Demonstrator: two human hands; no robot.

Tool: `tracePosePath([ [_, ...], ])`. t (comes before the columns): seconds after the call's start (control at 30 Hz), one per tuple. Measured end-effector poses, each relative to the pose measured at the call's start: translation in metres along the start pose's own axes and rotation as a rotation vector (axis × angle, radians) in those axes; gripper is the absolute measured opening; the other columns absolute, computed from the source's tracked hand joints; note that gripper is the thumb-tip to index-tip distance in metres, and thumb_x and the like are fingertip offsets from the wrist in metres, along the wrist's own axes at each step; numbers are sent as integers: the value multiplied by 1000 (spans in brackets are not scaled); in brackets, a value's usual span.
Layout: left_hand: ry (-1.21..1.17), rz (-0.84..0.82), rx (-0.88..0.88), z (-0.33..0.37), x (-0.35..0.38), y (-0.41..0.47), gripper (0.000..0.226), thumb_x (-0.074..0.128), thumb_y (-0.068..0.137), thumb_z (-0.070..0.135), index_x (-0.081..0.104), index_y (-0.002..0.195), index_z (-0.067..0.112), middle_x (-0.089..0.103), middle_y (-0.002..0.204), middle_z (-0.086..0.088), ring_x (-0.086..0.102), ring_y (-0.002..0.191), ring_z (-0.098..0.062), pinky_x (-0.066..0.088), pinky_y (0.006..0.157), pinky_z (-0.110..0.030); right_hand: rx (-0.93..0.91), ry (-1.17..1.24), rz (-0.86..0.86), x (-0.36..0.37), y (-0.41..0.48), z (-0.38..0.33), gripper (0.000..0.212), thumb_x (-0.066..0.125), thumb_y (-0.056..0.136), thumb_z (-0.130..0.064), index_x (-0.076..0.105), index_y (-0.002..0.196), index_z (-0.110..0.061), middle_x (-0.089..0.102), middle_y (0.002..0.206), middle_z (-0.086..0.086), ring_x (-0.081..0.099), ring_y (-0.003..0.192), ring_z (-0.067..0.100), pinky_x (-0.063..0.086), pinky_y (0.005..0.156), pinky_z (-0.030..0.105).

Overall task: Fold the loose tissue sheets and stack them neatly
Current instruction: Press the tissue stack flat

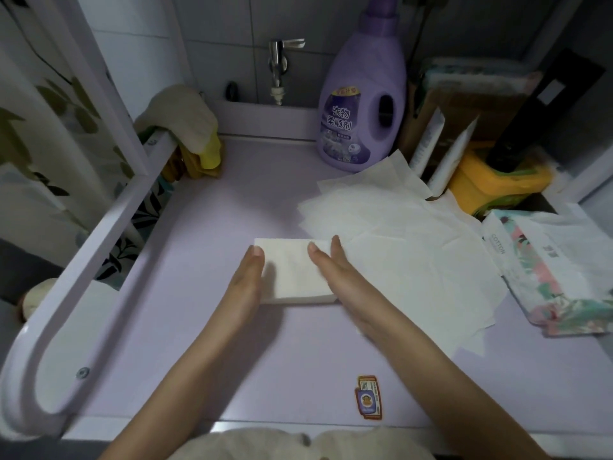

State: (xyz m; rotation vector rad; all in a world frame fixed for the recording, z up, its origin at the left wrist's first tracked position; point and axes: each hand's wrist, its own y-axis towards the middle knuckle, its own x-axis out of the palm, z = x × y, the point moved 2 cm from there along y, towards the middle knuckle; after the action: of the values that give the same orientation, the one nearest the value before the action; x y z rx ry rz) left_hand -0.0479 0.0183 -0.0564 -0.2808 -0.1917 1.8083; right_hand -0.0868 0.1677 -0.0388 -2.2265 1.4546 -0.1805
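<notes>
Nearest, a sticker [368,397] lies on the purple top [199,327]. The left hand [247,282] and right hand [335,277], fingers straight, press the 2 side edges of the folded tissue stack [292,273] between them. The top stretches from the left hand to a white rail [109,234]. Past the right hand spread loose sheets [398,234], then a purple bottle [361,104].

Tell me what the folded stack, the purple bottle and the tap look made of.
The folded stack: soft white tissue paper, matte, with thin layered edges showing at its near side. The purple bottle: likely plastic, smooth with a slight sheen and a moulded handle hole. The tap: metal, bright and reflective, probably chromed or steel.
</notes>
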Motion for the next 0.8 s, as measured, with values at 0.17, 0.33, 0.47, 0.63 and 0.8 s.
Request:
tracePosePath([
  [0.17,-7,57,-88,11,-7,3,86,29,82,75,27,150,21,32,155,-1,32,140,-23,28,112,-36,-266,-222,242,-32,29,-4,71,51,97,-38,12,154,-25,9,163,5,8,150,19,13,121,42],
  [0.33,39,142,79,27,-12,-5,55,22,103,44,7,153,30,9,159,14,5,147,-6,8,115,-28,-183,-956,225,-98,69,3,57,47,98,-19,29,149,-34,8,163,-5,-3,150,19,-8,118,39],
  [0.47,50,145,134,34,-13,-10,54,25,102,44,13,153,31,12,159,15,7,146,-4,8,120,-32,-251,-945,357,-102,81,9,42,45,99,-22,45,140,-35,24,159,-6,8,149,23,-6,118,43],
  [0.63,34,130,190,40,-9,-12,50,27,102,42,23,150,29,25,152,17,22,138,1,17,110,-22,-509,-835,515,-98,83,5,20,59,92,-12,71,109,-13,62,130,4,50,127,23,24,110,37],
  [0.8,63,110,268,42,-2,-21,39,30,101,36,36,139,30,36,133,20,29,127,2,22,101,-21,-548,-491,620,-99,76,-4,10,64,90,-22,71,89,-16,71,93,-8,63,90,9,44,77,23],
])
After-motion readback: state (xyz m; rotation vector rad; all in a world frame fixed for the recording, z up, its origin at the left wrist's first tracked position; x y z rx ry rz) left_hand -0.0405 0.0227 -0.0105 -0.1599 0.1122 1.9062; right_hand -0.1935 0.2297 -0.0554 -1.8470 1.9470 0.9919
